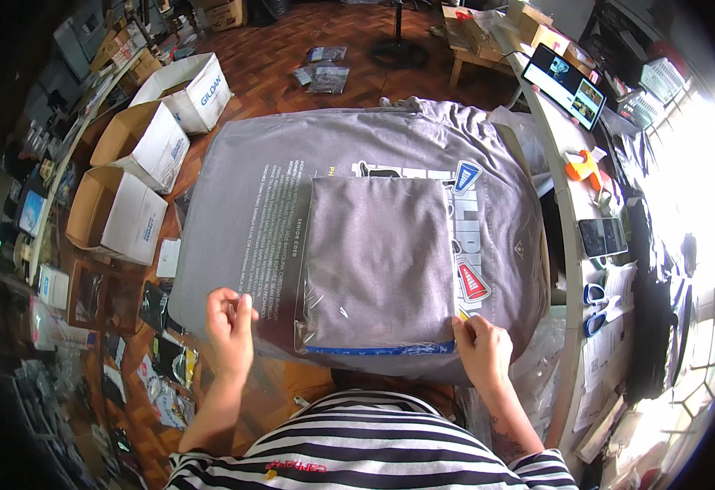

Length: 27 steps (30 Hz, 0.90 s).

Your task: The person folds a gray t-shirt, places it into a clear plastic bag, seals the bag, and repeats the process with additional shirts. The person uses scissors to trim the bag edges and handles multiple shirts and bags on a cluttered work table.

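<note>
A folded grey garment [382, 257] lies flat inside a clear plastic bag [301, 312], with a blue patterned strip [379, 350] along its near edge. My right hand [485, 352] pinches the bag's near right corner between thumb and fingers. Left of the bag, my left hand [230, 334] is raised with curled fingers and the thumb close to them; whether something thin is between them is unclear. Under the bag is a spread grey shirt [229, 202] with rows of printed text, a blue megaphone print [467, 177] and a red megaphone print [472, 282].
White cardboard boxes [140, 214] stand open at left. Along the right, a narrow table [569, 392] carries a tablet [564, 86], an orange tool [585, 169], a phone [603, 237] and blue-handled scissors [595, 309]. Packaged items [328, 78] lie on the wooden floor ahead.
</note>
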Motion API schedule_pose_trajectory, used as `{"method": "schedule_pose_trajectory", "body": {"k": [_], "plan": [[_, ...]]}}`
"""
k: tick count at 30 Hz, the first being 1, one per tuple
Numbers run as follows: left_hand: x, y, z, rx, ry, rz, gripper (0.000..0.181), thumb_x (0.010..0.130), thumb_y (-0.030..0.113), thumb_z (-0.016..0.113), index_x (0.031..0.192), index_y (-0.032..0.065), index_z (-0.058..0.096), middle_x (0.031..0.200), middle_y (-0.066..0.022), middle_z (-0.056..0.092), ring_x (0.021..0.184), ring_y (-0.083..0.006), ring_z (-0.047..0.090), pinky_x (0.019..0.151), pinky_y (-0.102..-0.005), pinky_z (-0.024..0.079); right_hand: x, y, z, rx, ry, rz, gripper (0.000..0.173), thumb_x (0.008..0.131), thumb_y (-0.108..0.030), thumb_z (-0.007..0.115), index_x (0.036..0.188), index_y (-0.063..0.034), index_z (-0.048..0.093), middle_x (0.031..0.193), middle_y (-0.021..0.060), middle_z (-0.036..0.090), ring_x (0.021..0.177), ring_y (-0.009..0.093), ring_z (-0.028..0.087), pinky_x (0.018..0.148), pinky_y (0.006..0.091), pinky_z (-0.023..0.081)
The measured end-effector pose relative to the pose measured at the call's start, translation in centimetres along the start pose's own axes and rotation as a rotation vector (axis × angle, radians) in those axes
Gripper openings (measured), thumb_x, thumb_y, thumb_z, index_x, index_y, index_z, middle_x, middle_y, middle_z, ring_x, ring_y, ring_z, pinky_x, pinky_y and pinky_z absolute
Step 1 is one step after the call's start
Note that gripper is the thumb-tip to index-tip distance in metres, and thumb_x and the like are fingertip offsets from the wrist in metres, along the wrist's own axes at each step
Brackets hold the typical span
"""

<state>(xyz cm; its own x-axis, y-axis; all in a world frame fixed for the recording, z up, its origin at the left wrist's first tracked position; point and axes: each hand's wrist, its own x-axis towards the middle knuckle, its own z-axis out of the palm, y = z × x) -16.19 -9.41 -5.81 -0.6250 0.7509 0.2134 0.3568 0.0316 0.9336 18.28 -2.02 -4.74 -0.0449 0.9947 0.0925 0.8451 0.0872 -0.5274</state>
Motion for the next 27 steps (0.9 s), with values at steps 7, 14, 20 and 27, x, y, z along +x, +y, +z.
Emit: {"method": "schedule_pose_trajectory", "body": {"k": [7, 14, 20, 27], "plan": [[-2.0, 4.0, 4.5, 0.638, -0.743, 0.700, 0.033, 0.085, 0.042, 0.064, 0.099, 0.0128, 0.065, 0.092, 0.0013, 0.063, 0.059, -0.0125, 0.064, 0.050, -0.0284, 0.048, -0.4, 0.4, -1.0, -0.097, -0.011, -0.913, 0.030, 0.078, -0.026, 0.069, 0.104, -0.0127, 0.066, 0.105, 0.0053, 0.062, 0.093, 0.022, 0.062, 0.083, 0.0370, 0.048], [-2.6, 11.4, 7.4, 0.801, -0.948, 1.012, 0.056, 0.081, 0.055, 0.061, 0.107, 0.0061, 0.055, 0.076, -0.0043, 0.054, 0.053, -0.0193, 0.060, 0.049, -0.0312, 0.049, -1.1, -3.5, -5.8, -0.193, 0.069, -1.004, 0.033, 0.075, -0.019, 0.064, 0.108, -0.0140, 0.066, 0.106, 0.0030, 0.064, 0.093, 0.018, 0.060, 0.079, 0.0328, 0.045], [4.5, 19.5, 8.6, 0.159, -1.346, 0.699, 0.029, 0.083, 0.033, 0.069, 0.094, 0.0067, 0.063, 0.071, -0.0073, 0.064, 0.061, -0.0169, 0.064, 0.053, -0.0327, 0.049, -1.5, -6.2, -12.6, 0.472, 0.873, -0.769, 0.030, 0.091, -0.034, 0.057, 0.108, -0.0090, 0.056, 0.091, 0.0102, 0.064, 0.079, 0.026, 0.060, 0.083, 0.0421, 0.042], [27.0, 15.2, 12.8, -0.934, -1.160, -0.205, 0.025, 0.095, 0.032, 0.053, 0.095, 0.0094, 0.065, 0.082, 0.0009, 0.065, 0.074, -0.0110, 0.064, 0.068, -0.0278, 0.053, -1.9, -1.8, -14.8, 0.563, 0.727, -0.372, 0.019, 0.088, -0.019, 0.060, 0.084, -0.0009, 0.061, 0.075, 0.0117, 0.065, 0.072, 0.021, 0.060, 0.074, 0.0327, 0.045]]}}
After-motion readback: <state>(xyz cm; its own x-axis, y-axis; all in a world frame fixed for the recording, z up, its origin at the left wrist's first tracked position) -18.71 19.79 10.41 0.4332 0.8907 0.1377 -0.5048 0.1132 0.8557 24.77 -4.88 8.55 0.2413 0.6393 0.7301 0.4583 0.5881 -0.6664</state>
